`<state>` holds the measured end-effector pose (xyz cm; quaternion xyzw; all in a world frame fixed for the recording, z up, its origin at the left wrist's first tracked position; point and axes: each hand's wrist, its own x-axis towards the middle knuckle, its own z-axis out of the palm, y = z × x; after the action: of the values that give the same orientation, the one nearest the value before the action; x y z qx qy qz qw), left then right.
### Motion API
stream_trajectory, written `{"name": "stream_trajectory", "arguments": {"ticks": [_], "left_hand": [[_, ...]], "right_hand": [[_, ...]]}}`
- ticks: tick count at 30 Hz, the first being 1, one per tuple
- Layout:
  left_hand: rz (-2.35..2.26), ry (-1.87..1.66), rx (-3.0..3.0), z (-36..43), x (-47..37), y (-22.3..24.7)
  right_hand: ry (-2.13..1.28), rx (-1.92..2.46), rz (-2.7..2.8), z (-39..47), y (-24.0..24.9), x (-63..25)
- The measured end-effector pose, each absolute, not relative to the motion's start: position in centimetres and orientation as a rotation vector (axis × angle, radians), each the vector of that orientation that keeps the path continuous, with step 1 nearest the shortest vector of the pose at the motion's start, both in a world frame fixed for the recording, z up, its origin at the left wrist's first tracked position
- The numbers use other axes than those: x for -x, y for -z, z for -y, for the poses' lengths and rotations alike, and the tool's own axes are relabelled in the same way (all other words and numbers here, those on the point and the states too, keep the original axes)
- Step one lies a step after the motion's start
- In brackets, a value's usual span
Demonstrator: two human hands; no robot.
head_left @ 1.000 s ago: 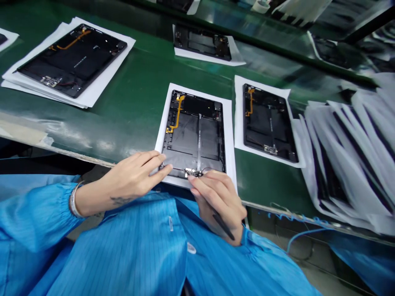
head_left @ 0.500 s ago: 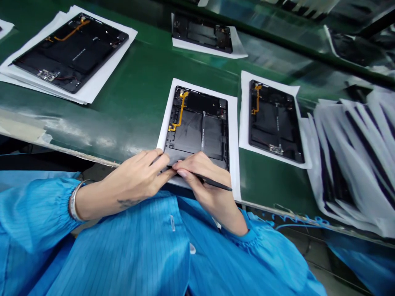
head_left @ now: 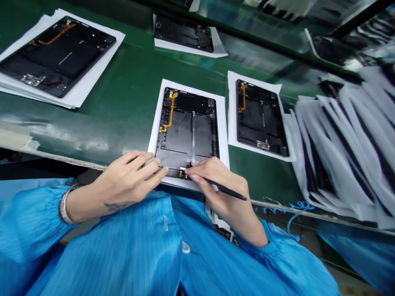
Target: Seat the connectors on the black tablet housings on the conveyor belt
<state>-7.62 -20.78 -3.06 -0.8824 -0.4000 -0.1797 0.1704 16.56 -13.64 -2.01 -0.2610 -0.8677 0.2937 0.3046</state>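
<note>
Both hands at the near edge of an opened tablet on a green belt.

The tablet (head_left: 187, 131), back cover off, lies on a white sheet (head_left: 224, 135) at the near middle of the green belt (head_left: 129, 94); an orange ribbon cable runs down its left side. Left hand (head_left: 129, 183) rests flat on the tablet's near left corner, fingers together and pressing down. Right hand (head_left: 220, 187) pinches a thin black stick (head_left: 226, 191) between thumb and fingers, fingertips touching a small part (head_left: 182, 172) at the tablet's near edge; the hand hides the stick's tip. Just right, a second tablet (head_left: 261, 119) on its own sheet. Far middle, a third tablet (head_left: 184, 33). Far left, a fourth tablet (head_left: 55, 53) on a stack of sheets. Far right, a fanned pile of sheets and dark panels (head_left: 345, 144), blurred. Blue sleeves fill the near view.
</note>
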Motion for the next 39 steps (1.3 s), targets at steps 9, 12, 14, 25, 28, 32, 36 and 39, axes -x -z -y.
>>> {"name": "stream_trajectory", "arguments": {"ticks": [9, 12, 14, 25, 28, 32, 36, 39], "left_hand": [[1.046, 0.555, 2.534, 19.4, 6.1, 3.0], [1.042, 0.522, 2.51, 19.8, 6.0, 3.2], [1.054, 0.519, 2.51, 20.1, 6.1, 3.3], [1.061, 0.682, 2.572, 19.8, 6.8, 3.7], [1.141, 0.77, 2.661, 19.3, 7.9, 3.5], [1.98, 1.046, 2.615, 16.9, 10.9, 2.1], [2.653, 1.447, 2.756, 13.5, 11.6, 0.7], [2.545, 1.434, 2.81, 11.3, 10.9, 0.1]], "right_hand": [[-0.627, 0.612, 2.384, 14.6, 2.5, -16.7], [-0.473, 0.548, 2.532, 15.2, 2.1, -16.7], [-0.444, 0.56, 2.564, 15.4, 1.7, -16.7], [-0.372, 0.562, 2.791, 13.5, 2.7, -16.4], [-0.242, 0.572, 2.807, 13.6, 2.9, -15.7], [-0.261, 0.611, 2.633, 13.7, 2.4, -14.3], [-0.216, 0.624, 2.484, 13.6, 2.2, -11.9], [-0.14, 0.61, 2.468, 13.6, 2.4, -10.2]]}}
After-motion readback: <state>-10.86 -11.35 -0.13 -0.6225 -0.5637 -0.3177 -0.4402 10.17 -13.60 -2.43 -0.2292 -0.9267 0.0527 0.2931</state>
